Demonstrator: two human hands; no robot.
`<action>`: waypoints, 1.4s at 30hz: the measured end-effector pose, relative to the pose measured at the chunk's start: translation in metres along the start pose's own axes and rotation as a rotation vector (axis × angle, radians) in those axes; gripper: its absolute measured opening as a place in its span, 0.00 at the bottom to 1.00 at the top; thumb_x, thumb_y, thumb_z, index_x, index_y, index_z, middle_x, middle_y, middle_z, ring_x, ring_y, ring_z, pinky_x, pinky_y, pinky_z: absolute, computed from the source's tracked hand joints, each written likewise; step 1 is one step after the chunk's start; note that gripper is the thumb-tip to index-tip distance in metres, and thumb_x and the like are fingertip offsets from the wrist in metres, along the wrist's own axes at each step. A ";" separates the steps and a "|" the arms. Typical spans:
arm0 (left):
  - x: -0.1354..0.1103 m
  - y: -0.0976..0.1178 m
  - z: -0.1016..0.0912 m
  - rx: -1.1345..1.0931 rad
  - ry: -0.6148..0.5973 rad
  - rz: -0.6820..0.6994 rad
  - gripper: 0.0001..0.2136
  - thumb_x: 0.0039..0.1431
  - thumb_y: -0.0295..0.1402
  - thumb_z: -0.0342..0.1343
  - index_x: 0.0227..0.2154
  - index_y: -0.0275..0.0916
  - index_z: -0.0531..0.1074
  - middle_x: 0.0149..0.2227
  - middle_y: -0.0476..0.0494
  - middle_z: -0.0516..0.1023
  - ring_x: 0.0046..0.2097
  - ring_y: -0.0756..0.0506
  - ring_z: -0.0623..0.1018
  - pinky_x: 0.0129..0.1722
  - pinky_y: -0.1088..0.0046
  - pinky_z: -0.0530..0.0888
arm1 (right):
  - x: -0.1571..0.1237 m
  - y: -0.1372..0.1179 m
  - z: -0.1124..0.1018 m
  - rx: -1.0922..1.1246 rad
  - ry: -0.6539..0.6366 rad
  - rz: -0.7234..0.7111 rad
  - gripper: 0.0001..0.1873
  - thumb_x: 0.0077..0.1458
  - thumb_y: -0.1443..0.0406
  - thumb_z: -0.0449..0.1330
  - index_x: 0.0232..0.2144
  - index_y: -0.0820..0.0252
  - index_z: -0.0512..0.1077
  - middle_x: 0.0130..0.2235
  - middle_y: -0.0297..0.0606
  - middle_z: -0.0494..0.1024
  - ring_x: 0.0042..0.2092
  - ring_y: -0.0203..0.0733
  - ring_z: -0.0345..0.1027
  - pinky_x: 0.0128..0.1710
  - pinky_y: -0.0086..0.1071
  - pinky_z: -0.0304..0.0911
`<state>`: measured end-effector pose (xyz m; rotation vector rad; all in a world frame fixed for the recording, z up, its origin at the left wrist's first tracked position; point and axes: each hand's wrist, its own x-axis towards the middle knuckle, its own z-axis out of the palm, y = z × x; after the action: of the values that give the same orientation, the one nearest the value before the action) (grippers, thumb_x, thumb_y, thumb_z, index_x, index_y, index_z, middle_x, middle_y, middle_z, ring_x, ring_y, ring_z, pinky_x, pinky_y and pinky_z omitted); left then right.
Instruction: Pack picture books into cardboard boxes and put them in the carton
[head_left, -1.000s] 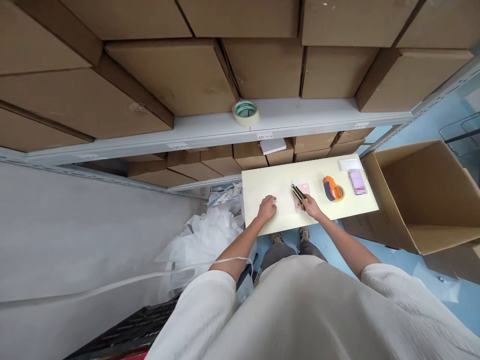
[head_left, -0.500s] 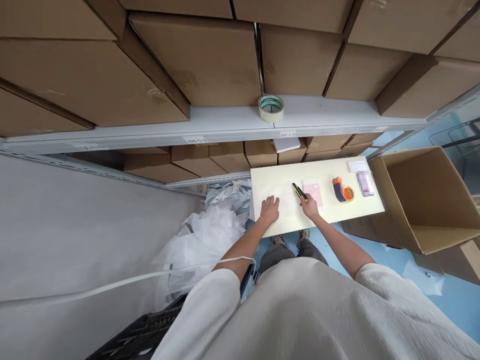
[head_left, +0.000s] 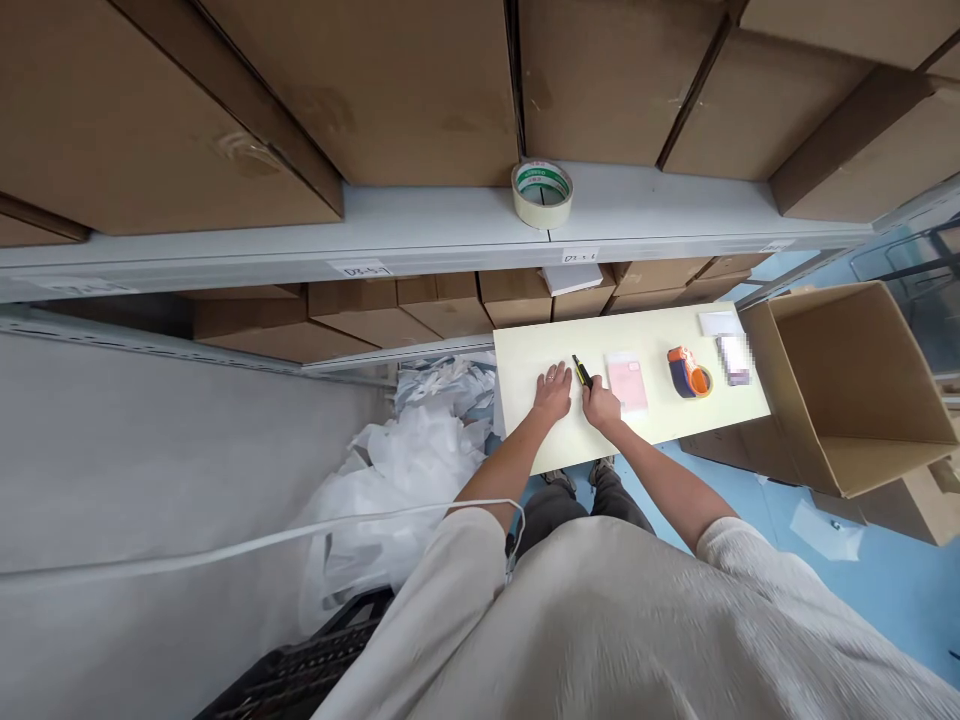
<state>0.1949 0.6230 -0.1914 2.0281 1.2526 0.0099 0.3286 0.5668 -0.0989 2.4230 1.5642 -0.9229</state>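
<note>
My left hand lies flat with fingers spread on the pale yellow tabletop. Beside it, my right hand is closed around a black and yellow utility knife, whose tip points away from me and to the left. A pink booklet-like item lies flat just right of the right hand. Farther right sits an orange and purple tape dispenser with a roll of tape. A small blurred packet and a white card or paper lie near the right end.
An open cardboard box stands at the table's right end. Ahead, a grey shelf carries large cartons and a roll of masking tape. Crumpled white plastic film is heaped at left, near a black crate. A white cable crosses at left.
My left hand has slid right across the tabletop, and my right hand has moved slightly left with the utility knife, so the two are closer together. The view has shifted a little.
</note>
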 end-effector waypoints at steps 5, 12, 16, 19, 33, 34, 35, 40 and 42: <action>0.000 -0.009 -0.002 0.018 -0.016 0.041 0.42 0.64 0.34 0.63 0.78 0.41 0.53 0.81 0.30 0.48 0.80 0.26 0.50 0.77 0.41 0.51 | 0.005 -0.002 0.003 -0.058 -0.040 -0.017 0.16 0.78 0.59 0.44 0.60 0.59 0.61 0.50 0.53 0.83 0.50 0.55 0.80 0.49 0.41 0.68; 0.004 -0.011 -0.001 0.056 -0.040 0.039 0.44 0.62 0.35 0.65 0.78 0.41 0.53 0.81 0.30 0.46 0.80 0.26 0.49 0.77 0.41 0.51 | -0.001 -0.003 0.003 -0.109 -0.051 -0.032 0.18 0.77 0.58 0.46 0.60 0.60 0.64 0.51 0.55 0.83 0.51 0.56 0.80 0.50 0.43 0.69; 0.005 -0.010 0.001 0.085 -0.055 0.032 0.45 0.62 0.36 0.65 0.79 0.42 0.51 0.82 0.31 0.44 0.81 0.27 0.48 0.77 0.41 0.51 | -0.008 -0.001 0.004 -0.125 -0.049 -0.031 0.18 0.77 0.58 0.47 0.60 0.59 0.66 0.51 0.54 0.83 0.52 0.56 0.80 0.51 0.43 0.69; 0.005 -0.010 0.002 0.075 -0.056 0.017 0.46 0.61 0.35 0.66 0.79 0.43 0.51 0.82 0.32 0.44 0.81 0.27 0.47 0.77 0.41 0.50 | -0.015 0.002 0.006 -0.144 -0.043 -0.041 0.19 0.77 0.58 0.46 0.60 0.60 0.66 0.51 0.55 0.83 0.52 0.56 0.80 0.51 0.43 0.69; -0.016 -0.002 0.007 -0.009 0.112 0.064 0.36 0.66 0.34 0.61 0.75 0.42 0.59 0.81 0.32 0.50 0.81 0.27 0.47 0.78 0.43 0.44 | -0.059 0.019 0.027 -0.190 -0.069 -0.036 0.18 0.78 0.58 0.47 0.60 0.60 0.65 0.50 0.55 0.84 0.52 0.57 0.81 0.51 0.43 0.69; -0.021 0.001 0.009 -0.009 0.136 0.066 0.33 0.67 0.33 0.59 0.73 0.41 0.62 0.79 0.31 0.54 0.80 0.27 0.51 0.78 0.44 0.46 | -0.063 0.020 0.029 -0.194 -0.070 -0.035 0.18 0.78 0.59 0.47 0.60 0.60 0.65 0.50 0.55 0.84 0.52 0.57 0.81 0.51 0.43 0.69; -0.027 0.003 0.010 -0.008 0.148 0.062 0.29 0.68 0.31 0.57 0.71 0.40 0.65 0.76 0.29 0.59 0.78 0.26 0.55 0.77 0.44 0.49 | -0.066 0.021 0.030 -0.199 -0.070 -0.035 0.18 0.77 0.59 0.47 0.60 0.61 0.65 0.50 0.55 0.84 0.52 0.57 0.82 0.51 0.42 0.69; -0.055 0.009 0.014 0.130 0.109 0.051 0.20 0.71 0.29 0.50 0.64 0.39 0.71 0.64 0.28 0.73 0.69 0.29 0.67 0.71 0.49 0.62 | -0.079 0.027 0.035 -0.220 -0.081 -0.046 0.18 0.77 0.59 0.46 0.61 0.61 0.65 0.50 0.55 0.84 0.51 0.56 0.82 0.50 0.42 0.69; -0.064 0.009 0.014 0.220 0.104 0.079 0.22 0.71 0.30 0.51 0.66 0.39 0.68 0.67 0.30 0.71 0.70 0.31 0.66 0.70 0.50 0.63 | -0.083 0.028 0.037 -0.228 -0.078 -0.049 0.18 0.77 0.59 0.46 0.61 0.62 0.65 0.50 0.54 0.84 0.51 0.55 0.82 0.50 0.41 0.69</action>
<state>0.1732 0.5629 -0.1732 2.2909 1.2840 0.0156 0.3138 0.4731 -0.0896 2.1772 1.6112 -0.7876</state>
